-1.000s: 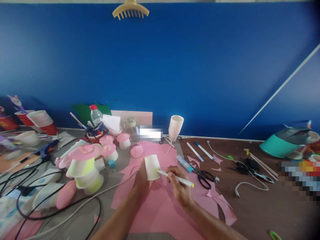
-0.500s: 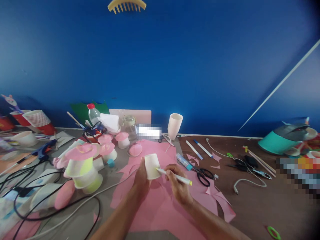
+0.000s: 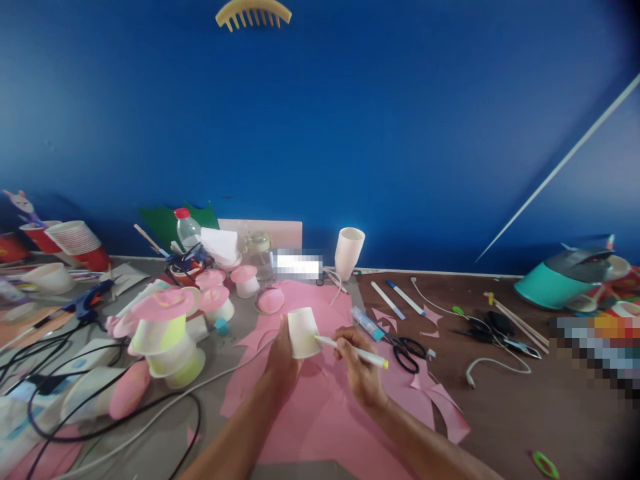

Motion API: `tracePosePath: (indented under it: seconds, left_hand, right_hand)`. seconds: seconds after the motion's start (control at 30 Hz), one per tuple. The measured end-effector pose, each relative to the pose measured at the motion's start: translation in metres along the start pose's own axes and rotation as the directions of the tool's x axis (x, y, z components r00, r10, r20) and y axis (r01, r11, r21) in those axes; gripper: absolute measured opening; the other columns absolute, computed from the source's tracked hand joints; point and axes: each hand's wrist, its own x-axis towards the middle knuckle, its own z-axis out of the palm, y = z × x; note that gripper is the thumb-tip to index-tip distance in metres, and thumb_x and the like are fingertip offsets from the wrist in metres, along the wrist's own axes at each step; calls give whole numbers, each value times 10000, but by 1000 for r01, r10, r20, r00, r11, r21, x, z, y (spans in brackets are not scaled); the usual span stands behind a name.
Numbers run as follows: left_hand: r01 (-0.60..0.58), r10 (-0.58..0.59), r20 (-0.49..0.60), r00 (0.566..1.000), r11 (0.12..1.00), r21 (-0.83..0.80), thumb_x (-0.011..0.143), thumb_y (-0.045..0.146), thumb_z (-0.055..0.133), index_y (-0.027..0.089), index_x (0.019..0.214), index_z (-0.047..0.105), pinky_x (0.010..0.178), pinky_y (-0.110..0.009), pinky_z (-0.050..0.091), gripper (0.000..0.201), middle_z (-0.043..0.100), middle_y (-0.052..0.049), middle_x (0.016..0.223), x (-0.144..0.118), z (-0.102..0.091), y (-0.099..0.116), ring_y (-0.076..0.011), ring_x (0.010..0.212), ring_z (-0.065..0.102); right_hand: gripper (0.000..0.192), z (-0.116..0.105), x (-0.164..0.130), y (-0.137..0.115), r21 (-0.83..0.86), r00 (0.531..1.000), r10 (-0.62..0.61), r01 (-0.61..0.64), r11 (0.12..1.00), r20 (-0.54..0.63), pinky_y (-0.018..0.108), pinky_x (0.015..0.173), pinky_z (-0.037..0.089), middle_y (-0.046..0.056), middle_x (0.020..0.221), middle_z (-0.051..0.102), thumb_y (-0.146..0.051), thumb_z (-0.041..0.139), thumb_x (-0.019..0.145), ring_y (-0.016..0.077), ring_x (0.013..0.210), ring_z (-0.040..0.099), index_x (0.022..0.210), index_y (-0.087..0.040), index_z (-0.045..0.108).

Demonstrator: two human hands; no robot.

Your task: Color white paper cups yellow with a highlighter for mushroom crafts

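Observation:
My left hand [image 3: 283,353] is wrapped round the left side of a white paper cup [image 3: 303,333], tilted with its wide rim downward. Faint yellow shows on the cup's right side. In my right hand [image 3: 359,370] is a white marker with a yellow end [image 3: 357,353], its tip at the cup's right wall. Whether the tip touches the cup I cannot tell for certain. Beneath both hands lies pink paper [image 3: 310,427]. Black-handled scissors [image 3: 407,353] rest just right of my right hand, with a blue-labelled tube [image 3: 367,325] close by.
Left stand cups with pink tops [image 3: 163,333], among black cables [image 3: 100,433]. A glass jar [image 3: 259,253] and a tall stack of white cups [image 3: 349,253] are near the blue wall. Two markers [image 3: 397,298], paper scraps and a white cable [image 3: 500,363] lie to the right.
The marker and my right hand have shifted slightly to the right along the cup. The cup has tilted or turned very little in my left hand.

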Motion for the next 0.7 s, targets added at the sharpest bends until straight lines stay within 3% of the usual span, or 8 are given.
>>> tracePosePath:
  seconds: [0.7]
  left_hand:
    - [-19, 21, -29, 999, 998, 55, 763, 642, 622, 223, 698, 551, 523, -287, 402, 429, 535, 5, 556, -4, 4, 3, -163, 525, 487]
  right_hand:
    - [294, 1, -1, -1, -11, 1000, 7, -6, 1000, 14, 267, 515, 419, -22, 561, 537, -439, 533, 912, 148, 524, 507, 766, -199, 620]
